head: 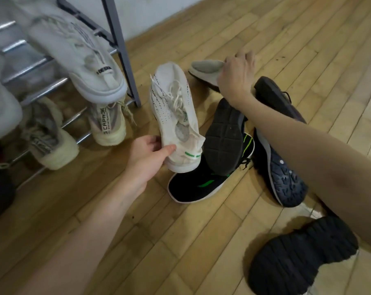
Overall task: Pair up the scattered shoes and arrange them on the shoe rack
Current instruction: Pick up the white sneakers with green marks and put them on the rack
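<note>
Left hand [147, 155]: gripping the heel of a white laced sneaker [175, 116], thumb across the heel, fingers curled behind; the sneaker is being held toe away, just right of the shoe rack [118, 35]. A green strip is showing on its heel tab; the printing along its lace rows is too small to read.

Right hand [236, 75]: reaching far, fingers curling onto the edge of a pale shoe [203, 70] lying on the wooden floor [201, 231]; its markings cannot be read.

Floor, centre: a black sneaker with green stripes [193, 186] is lying near the held sneaker, a second black shoe [225, 139] resting sole up on it. To the right, a dark shoe with a studded sole [286, 184] is lying on its side. Near right: another black sole [297, 256] facing up.

Rack, left: a white shoe [91, 67] sitting on an upper rail, its tongue tab reading partly "DESIGN". Below, a cream pair: the right shoe [107, 124] is showing "S CAPRO" on its heel strip, the left one [50, 141] beside it.
</note>
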`<state>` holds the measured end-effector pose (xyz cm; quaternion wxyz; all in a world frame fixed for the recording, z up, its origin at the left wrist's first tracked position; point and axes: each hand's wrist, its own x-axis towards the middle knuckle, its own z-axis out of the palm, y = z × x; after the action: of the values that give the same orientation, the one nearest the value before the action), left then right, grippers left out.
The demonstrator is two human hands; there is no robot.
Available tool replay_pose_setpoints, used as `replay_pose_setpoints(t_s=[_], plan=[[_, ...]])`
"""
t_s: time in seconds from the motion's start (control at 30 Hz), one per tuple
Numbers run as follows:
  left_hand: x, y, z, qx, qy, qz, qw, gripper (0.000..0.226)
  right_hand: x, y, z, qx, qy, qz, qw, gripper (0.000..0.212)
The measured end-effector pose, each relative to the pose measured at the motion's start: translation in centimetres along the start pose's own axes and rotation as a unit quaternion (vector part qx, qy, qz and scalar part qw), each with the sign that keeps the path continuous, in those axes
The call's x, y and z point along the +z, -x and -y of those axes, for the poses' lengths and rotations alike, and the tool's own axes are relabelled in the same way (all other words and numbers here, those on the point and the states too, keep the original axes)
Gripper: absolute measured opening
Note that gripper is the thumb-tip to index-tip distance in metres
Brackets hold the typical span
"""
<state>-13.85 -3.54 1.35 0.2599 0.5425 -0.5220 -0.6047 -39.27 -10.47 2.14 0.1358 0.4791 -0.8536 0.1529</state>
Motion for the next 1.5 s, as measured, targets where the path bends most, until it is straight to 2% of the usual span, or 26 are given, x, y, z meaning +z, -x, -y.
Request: replay_pose_setpoints(t_s=[0.13, 0.23, 0.37, 0.43, 0.5, 0.53, 0.6, 0.73, 0.8, 1.0, 1.13, 1.3, 1.37, 1.5], plan=[[-1.3, 2.1, -0.3, 0.005, 0.007, -0.01, 1.0, 0.027, -4.1, 6.0, -0.1, 0.037, -0.034, 0.03, 0.998, 0.02], [-2.2, 4.1, -0.7, 0.007, -0.008, -0.004, 1.0, 0.031, -7.3, 11.2, -0.4, 0.057, -0.104, 0.009, 0.993, 0.018], [-3.4, 7.0, -0.7, 0.0, -0.026, 0.01, 1.0, 0.022, -9.2, 18.5, -0.5, 0.097, -0.142, 0.003, 0.985, 0.022], [-4.0, 8.5, -0.7, -0.009, -0.04, 0.024, 0.999, 0.02, -9.2, 21.4, -0.4, 0.136, -0.16, 0.036, 0.977, 0.019], [-4.6, 9.8, -0.5, -0.019, -0.054, 0.037, 0.998, 0.016, -8.2, 23.2, -0.4, 0.159, -0.191, 0.105, 0.963, 0.018], [-4.8, 10.4, -0.6, -0.023, -0.055, 0.04, 0.997, 0.017, -7.7, 23.9, -0.3, 0.156, -0.202, 0.138, 0.957, 0.024], [-5.3, 11.5, -0.8, -0.027, -0.058, 0.042, 0.997, 0.019, -6.9, 25.1, -0.1, 0.13, -0.182, 0.183, 0.957, 0.05], [-6.4, 13.2, -1.8, -0.019, -0.062, 0.045, 0.997, 0.01, -6.6, 26.7, 0.0, 0.096, -0.064, 0.244, 0.963, 0.099], [-7.0, 14.0, -2.6, -0.011, -0.074, 0.043, 0.996, 0.011, -7.1, 26.7, -0.3, 0.094, -0.038, 0.256, 0.961, 0.103], [-9.1, 16.1, -5.4, 0.025, -0.08, 0.015, 0.996, 0.02, -10.3, 25.2, -0.1, 0.164, -0.169, 0.238, 0.942, 0.081], [-10.1, 16.8, -7.9, 0.051, -0.081, -0.011, 0.995, 0.038, -13.1, 24.0, 1.4, 0.144, -0.247, 0.17, 0.943, 0.082], [-11.3, 17.4, -11.3, 0.072, -0.048, -0.034, 0.996, 0.027, -17.7, 21.0, 4.7, 0.072, -0.306, 0.073, 0.946, 0.08], [-12.3, 17.6, -12.3, 0.089, -0.048, -0.055, 0.993, 0.016, -19.1, 20.0, 6.0, 0.06, -0.326, 0.054, 0.942, 0.08], [-14.8, 17.6, -14.4, 0.124, -0.013, -0.126, 0.984, 0.016, -21.2, 18.1, 8.6, 0.037, -0.368, 0.029, 0.929, 0.078]])
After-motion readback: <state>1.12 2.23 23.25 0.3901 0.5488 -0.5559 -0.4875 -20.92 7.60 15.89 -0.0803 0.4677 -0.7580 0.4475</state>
